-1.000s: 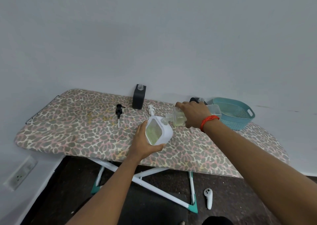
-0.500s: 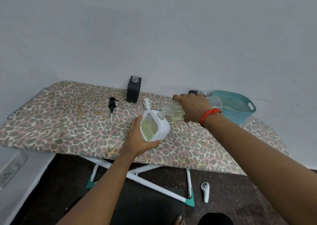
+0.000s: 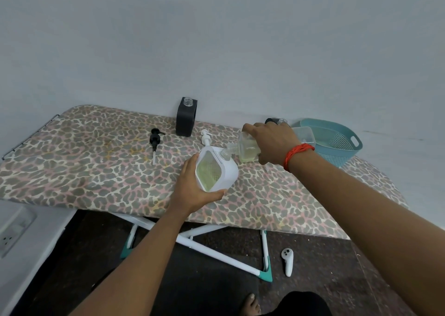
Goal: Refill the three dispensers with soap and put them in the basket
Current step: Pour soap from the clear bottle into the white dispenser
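Note:
My left hand [image 3: 192,190] grips a white square dispenser [image 3: 216,171] with a clear window showing yellowish soap, tilted over the ironing board. My right hand [image 3: 272,142] holds a clear soap bottle [image 3: 243,150] tipped on its side, its neck at the dispenser's opening. A white pump [image 3: 206,137] and a black pump [image 3: 154,140] lie on the board. A black dispenser [image 3: 186,117] stands open at the back. Another dark dispenser [image 3: 274,121] peeks out behind my right hand. The teal basket [image 3: 337,144] sits at the right end.
The leopard-print ironing board [image 3: 96,166] stands against a grey wall. A white controller [image 3: 287,261] lies on the dark floor by the board's legs. A wall socket [image 3: 9,233] is at the lower left. My foot [image 3: 251,303] shows at the bottom.
The view has shifted slightly; both hands keep the same hold, with the bottle still tipped at the white dispenser's opening.

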